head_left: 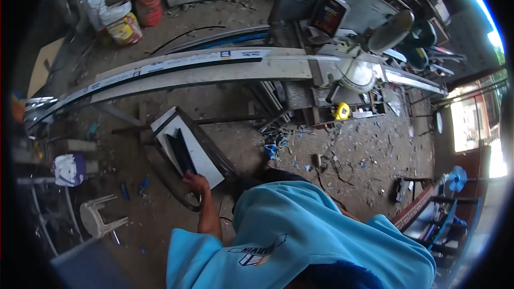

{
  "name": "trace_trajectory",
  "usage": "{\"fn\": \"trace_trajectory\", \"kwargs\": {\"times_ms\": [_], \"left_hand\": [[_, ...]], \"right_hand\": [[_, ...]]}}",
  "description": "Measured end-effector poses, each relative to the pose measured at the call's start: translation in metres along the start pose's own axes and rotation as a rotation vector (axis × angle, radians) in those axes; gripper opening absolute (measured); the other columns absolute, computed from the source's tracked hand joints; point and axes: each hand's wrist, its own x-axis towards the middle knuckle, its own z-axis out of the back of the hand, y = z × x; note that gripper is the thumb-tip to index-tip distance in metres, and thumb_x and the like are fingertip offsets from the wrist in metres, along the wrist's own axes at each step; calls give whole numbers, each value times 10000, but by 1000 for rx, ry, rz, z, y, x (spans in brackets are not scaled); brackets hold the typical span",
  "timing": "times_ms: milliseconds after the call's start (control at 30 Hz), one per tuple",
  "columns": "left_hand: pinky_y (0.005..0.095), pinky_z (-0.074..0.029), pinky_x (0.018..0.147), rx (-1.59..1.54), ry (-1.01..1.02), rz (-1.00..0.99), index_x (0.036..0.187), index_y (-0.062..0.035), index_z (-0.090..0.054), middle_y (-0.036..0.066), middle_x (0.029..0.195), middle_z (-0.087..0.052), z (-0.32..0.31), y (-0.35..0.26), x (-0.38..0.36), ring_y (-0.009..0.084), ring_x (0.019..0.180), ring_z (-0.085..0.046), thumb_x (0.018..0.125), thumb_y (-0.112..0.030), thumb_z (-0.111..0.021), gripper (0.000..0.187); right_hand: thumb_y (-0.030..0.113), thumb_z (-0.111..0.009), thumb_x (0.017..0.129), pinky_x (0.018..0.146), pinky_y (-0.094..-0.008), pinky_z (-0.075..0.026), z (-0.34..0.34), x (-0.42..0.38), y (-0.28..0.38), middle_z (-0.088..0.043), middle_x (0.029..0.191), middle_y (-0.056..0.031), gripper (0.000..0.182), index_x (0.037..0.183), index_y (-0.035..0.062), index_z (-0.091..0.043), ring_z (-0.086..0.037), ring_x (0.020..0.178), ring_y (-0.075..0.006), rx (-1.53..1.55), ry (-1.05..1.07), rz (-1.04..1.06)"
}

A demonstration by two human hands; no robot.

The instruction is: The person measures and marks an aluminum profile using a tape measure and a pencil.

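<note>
My left hand (197, 183) is closed on the lower end of a short dark profile piece (182, 152). That piece lies at a slant over a white panel (206, 161) with a dark frame edge, low to the floor left of centre. Only a sliver of my right arm shows beside the turquoise shirt; the right hand is hidden. Beyond the panel, a long white-and-dark profile with a printed label strip (176, 63) lies across the long workbench (203, 76).
A round-guarded machine (357, 75) stands on the bench at right, with a yellow tape measure (341, 111) below it. Sacks (120, 21) are at upper left, a white plastic stool (96, 217) at lower left. Scraps and a cable litter the floor.
</note>
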Motion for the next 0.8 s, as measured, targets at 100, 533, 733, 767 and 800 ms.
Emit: {"fn": "trace_trajectory", "kwargs": {"times_ms": [100,533,733,767,800], "left_hand": [[484,-437,910,152,35,138,1197,-78,-451,235,1190,-452,8,-16,2,377,1112,-493,770,-160,-693,498],[460,-498,873,-424,413,-92,1295,87,-223,349,1183,-471,-19,25,103,427,988,-572,843,-308,-632,727],[438,-544,766,-760,697,-143,1289,39,-320,244,1185,-470,160,-40,36,324,1009,-547,869,-270,-616,600],[437,-504,826,-765,604,-257,1292,62,-310,258,1185,-461,169,-43,29,342,1008,-540,890,-274,-608,603],[437,-468,869,-653,469,-443,1295,85,-300,279,1199,-439,164,-43,37,353,1016,-526,893,-316,-611,647]], "right_hand": [[204,-659,744,765,-440,-523,12,41,14,-670,933,-216,312,1047,138,-694,-660,887,-337,-30,48,79],[287,-681,750,690,-418,-502,-32,42,161,-658,905,-184,366,1030,52,-666,-627,792,-335,574,-602,262],[344,-655,835,650,-337,-511,-48,-50,297,-675,860,-133,482,1173,7,-588,-653,783,-179,912,-206,310],[344,-655,835,650,-337,-511,-39,-65,310,-675,860,-133,482,1173,7,-588,-653,783,-179,937,-230,302],[398,-661,831,740,-355,-504,-29,-79,323,-669,941,-151,556,1225,19,-556,-640,864,-210,1029,-194,363]]}}
